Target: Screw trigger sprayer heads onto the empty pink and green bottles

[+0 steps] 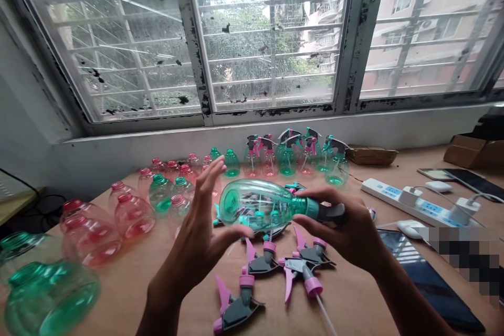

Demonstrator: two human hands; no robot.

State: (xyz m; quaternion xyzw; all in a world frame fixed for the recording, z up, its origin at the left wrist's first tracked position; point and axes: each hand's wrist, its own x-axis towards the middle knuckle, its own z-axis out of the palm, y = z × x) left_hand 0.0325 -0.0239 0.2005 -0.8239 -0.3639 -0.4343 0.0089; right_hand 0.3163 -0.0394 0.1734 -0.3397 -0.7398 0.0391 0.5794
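My right hand [346, 228] grips a green see-through spray bottle [258, 205] by its neck and grey spray head, holding it sideways above the table. My left hand [202, 220] is spread open beside the bottle's base, thumb just under it, fingers apart and holding nothing. Several loose grey and pink spray heads [271, 268] lie on the wooden table [157, 283] right below my hands.
Several capless pink bottles [126, 215] and green bottles [43, 296] lie at the left. Assembled spray bottles [291, 155] stand in a row under the window. A white power strip [413, 202], phones, a dark tablet [425, 273] and cardboard boxes [472, 149] are at the right.
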